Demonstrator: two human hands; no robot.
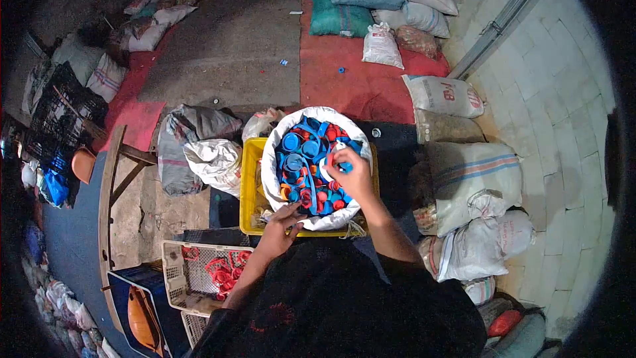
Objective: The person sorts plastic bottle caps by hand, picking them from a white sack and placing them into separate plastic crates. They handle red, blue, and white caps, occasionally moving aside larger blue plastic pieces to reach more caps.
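A white sack (270,171) with a rolled-down rim stands open in a yellow crate (249,189). Blue, red and a few orange plastic caps (310,149) fill it. Over the right part of the caps, my right hand (351,174) is pinched on a red cap (330,160); a white piece lies beside its fingers. My left hand (279,231) rests at the sack's near left rim, its fingers bent and partly apart, with nothing visible in it.
A beige basket (173,277) with red pieces (224,276) sits at the lower left. Filled sacks (474,172) line the right wall, and more (341,13) are stacked at the back. A wooden frame (108,205) stands left.
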